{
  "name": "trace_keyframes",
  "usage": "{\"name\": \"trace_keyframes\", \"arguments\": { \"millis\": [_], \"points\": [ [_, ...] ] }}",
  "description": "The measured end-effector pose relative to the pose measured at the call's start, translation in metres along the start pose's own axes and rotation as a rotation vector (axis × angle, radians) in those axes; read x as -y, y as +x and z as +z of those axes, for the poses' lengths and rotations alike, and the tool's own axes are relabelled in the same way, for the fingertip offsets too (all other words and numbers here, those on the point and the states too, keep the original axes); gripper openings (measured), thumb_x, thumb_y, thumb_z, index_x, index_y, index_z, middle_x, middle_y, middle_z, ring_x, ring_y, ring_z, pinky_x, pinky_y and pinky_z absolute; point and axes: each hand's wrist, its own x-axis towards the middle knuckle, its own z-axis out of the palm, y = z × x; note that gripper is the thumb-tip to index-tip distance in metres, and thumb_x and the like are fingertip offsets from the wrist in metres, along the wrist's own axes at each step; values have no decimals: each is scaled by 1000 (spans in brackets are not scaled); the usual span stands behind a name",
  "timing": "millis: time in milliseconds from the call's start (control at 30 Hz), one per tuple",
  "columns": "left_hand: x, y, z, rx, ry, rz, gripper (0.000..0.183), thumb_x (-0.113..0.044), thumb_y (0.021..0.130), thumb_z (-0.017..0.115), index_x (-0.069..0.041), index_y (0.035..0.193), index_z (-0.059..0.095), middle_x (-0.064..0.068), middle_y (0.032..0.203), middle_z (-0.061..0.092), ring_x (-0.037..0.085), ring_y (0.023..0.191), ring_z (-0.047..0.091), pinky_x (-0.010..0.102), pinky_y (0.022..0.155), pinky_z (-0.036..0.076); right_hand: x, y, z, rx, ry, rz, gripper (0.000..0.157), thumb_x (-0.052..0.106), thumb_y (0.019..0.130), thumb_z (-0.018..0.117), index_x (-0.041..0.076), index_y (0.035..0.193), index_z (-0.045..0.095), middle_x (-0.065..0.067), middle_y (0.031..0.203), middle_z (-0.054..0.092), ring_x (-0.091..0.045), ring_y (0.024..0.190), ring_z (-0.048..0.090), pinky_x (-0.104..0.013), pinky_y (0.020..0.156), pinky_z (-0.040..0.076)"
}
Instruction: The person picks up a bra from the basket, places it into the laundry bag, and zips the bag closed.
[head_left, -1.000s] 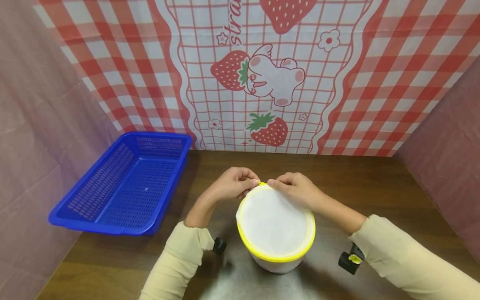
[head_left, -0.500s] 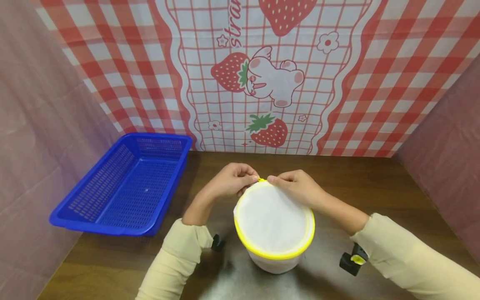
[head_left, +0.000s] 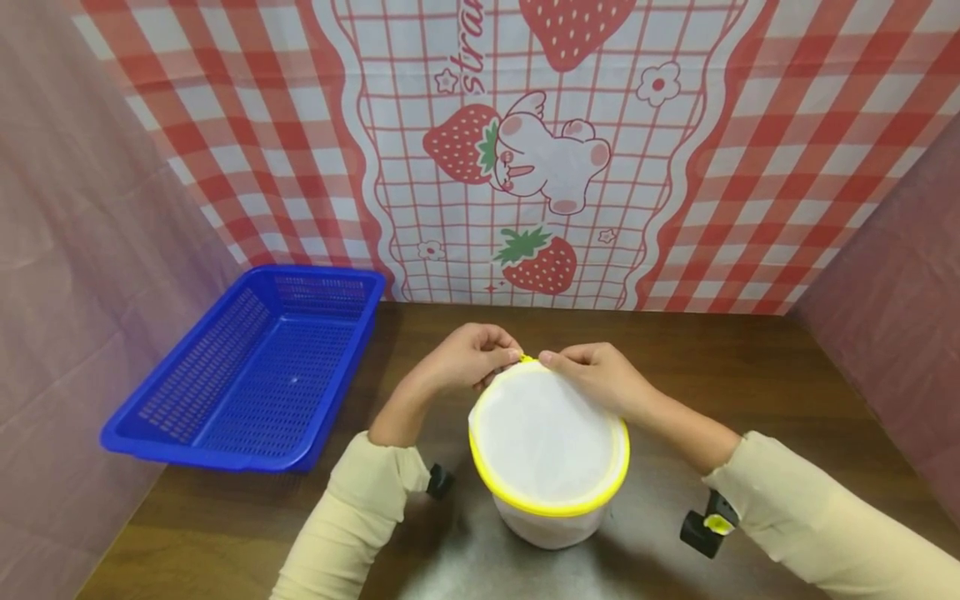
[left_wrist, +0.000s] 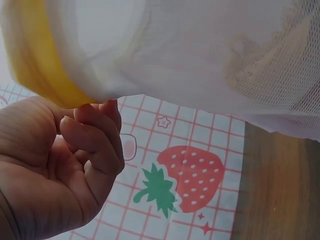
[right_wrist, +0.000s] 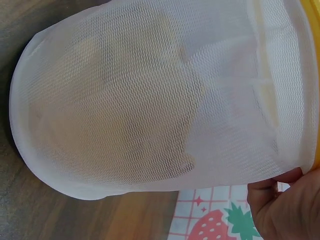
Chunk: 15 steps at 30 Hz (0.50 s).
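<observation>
A white mesh laundry bag [head_left: 551,437] of round, upright shape stands on the table, its flat top ringed by a yellow zipper [head_left: 555,507]. Something beige [right_wrist: 120,105] shows through the mesh in its lower part. At the far side of the rim, my left hand [head_left: 472,358] pinches the yellow zipper pull [head_left: 527,358] between thumb and finger. Just right of it my right hand [head_left: 600,375] grips the bag's edge, thumb on top. From below, the left wrist view shows curled fingers [left_wrist: 95,135] right under the yellow band.
A blue plastic basket [head_left: 281,392] with slotted walls sits at the left on the brown wooden table [head_left: 720,367]. Behind stands a red-and-white checked cloth [head_left: 750,167] with strawberries. Pinkish curtains [head_left: 67,292] hang at both sides.
Both hands and the bag's rim have shifted up slightly, away from the person. The holds look the same, and the basket stays put.
</observation>
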Motion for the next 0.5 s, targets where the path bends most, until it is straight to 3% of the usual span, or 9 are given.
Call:
{"name": "trace_keyframes", "arguments": {
  "millis": [200, 500],
  "points": [
    [0, 1, 4, -17, 6, -1, 19, -22, 93, 58, -5, 97, 66, 4, 77, 63, 9, 56, 52, 21, 51, 46, -3, -2, -1, -5, 7, -2, 42, 43, 90, 58, 4, 99, 71, -6, 78, 66, -13, 58, 60, -31, 53, 53],
    [6, 1, 6, -50, 51, 44, 18, -21, 92, 60, -5, 97, 67, 6, 82, 66, 12, 63, 56, 32, 63, 53, -4, -5, -2, -3, 25, 12, 43, 43, 90, 59, 3, 99, 71, -6, 75, 66, -15, 57, 62, -32, 53, 54]
  ]
}}
